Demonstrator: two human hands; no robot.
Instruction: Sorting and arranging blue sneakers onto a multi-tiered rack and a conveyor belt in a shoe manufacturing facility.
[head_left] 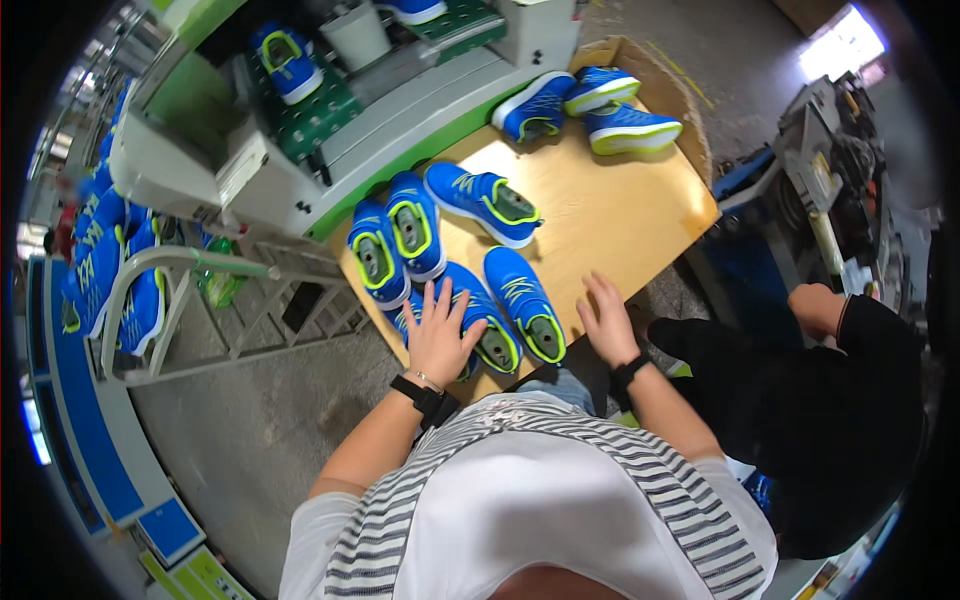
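Several blue sneakers with lime trim lie on a wooden table (620, 215). My left hand (440, 330) rests flat, fingers spread, on top of a blue sneaker (490, 325) at the near edge. My right hand (607, 322) lies open on the bare wood just right of another blue sneaker (525, 305). Two sneakers (395, 240) stand side by side farther back, one more (483, 203) lies beside them. Three sneakers (585, 105) cluster at the far end of the table.
A white and green machine (330, 130) with a conveyor carries another sneaker (285, 62) at the back left. A curved rack (105, 275) on the left holds several blue sneakers. A person in black (830, 400) sits at my right. Grey machinery (830, 170) stands beyond.
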